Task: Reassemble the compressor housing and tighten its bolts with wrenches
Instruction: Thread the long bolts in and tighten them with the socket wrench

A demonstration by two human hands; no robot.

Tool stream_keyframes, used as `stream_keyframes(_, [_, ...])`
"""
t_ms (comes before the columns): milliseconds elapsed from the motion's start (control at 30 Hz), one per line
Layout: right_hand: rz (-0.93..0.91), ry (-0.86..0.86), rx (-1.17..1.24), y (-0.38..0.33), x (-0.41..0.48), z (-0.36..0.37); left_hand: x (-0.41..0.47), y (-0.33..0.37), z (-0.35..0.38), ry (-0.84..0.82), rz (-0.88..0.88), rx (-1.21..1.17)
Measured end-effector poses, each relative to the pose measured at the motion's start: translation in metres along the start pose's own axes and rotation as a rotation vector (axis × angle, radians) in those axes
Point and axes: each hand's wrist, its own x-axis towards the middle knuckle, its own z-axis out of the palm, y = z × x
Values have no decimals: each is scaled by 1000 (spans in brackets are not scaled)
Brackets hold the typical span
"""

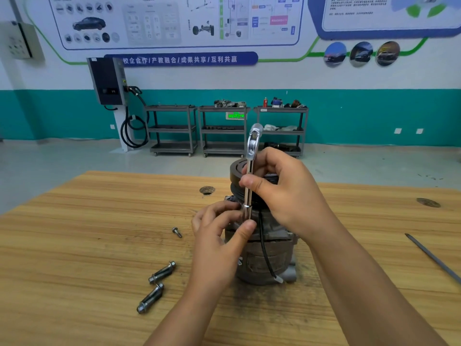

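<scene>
Well left of the left hand (219, 236), two long bolts (162, 272) and a small screw (177, 232) lie loose on the wooden table (74, 245). The left hand's curled fingers and thumb pinch the lower socket end of the upright chrome wrench (250, 171). Just above it, the right hand (279, 193) grips the shaft. Beneath both hands stands the compressor (269, 258), with a grimy grey housing, a black pulley on top and a black cable down its side. Far right lies a slim file (434, 258).

Grey compressor housing (264, 255), black pulley (238, 168), shiny silver wrench (252, 151), striped tan wooden table (87, 240).
</scene>
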Motion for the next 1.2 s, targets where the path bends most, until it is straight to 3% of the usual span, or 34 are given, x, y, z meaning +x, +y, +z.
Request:
stream_keyframes(267, [-57,-90,238,1,10,-18,2,1,-1,-21,-17,-1])
stream_keyframes(600, [-133,-87,-45,-7,29,-36,1,-4,1,-20,3,-15])
stream_keyframes(767, [-134,4,-295,-19,30,-32,0,-5,1,-37,7,10])
stream_keyframes(933, [-79,-37,-515,-27,34,-29,-1,-4,0,-37,16,27])
stream_keyframes(1200, [-109,346,-553,-34,21,3,-1,-7,2,-20,18,18])
